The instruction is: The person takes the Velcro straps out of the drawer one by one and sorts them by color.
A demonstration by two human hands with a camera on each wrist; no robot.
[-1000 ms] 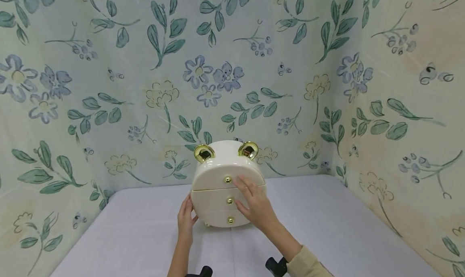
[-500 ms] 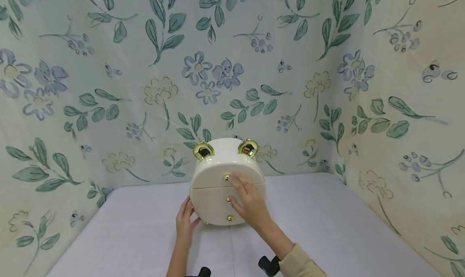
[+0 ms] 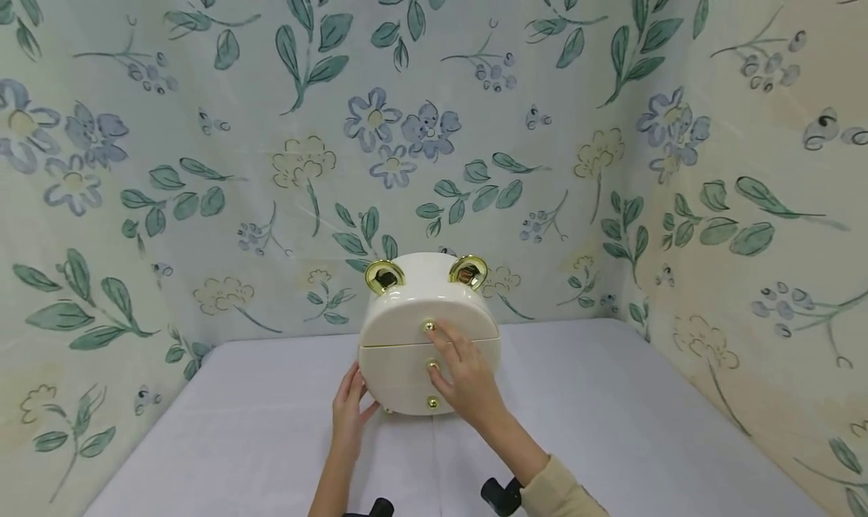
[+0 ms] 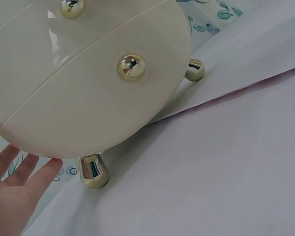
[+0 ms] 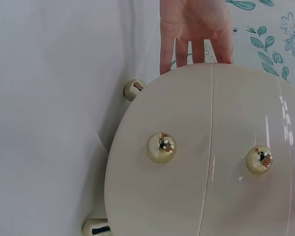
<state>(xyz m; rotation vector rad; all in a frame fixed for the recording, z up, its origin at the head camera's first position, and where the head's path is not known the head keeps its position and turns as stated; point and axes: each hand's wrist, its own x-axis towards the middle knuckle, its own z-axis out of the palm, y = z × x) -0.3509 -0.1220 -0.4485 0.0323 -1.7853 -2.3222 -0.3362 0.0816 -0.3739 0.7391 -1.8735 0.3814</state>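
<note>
A glossy white rounded box (image 3: 400,381) stands upright with gold ring-like ears on top and a seam across its front. Down its middle run a top gold knob (image 3: 429,326), a middle gold knob (image 3: 432,365) and a bottom gold knob (image 3: 432,402). My left hand (image 3: 349,413) touches the box's left side with extended fingers, which also show in the left wrist view (image 4: 12,196). Across the right of the front lies my right hand (image 3: 472,385), its fingertips at the top knob and its thumb at the middle one. Whether they press the knobs is too small to tell.
The box rests on gold feet (image 4: 93,172) on a white-covered table (image 3: 576,411). Floral cloth (image 3: 434,125) hangs behind and at both sides. Black mounts (image 3: 502,496) sit by both wrists.
My right hand has slid slightly left over the front, bringing fingertips and thumb from beside the upper knobs to them. The left hand stays at the box's side.
</note>
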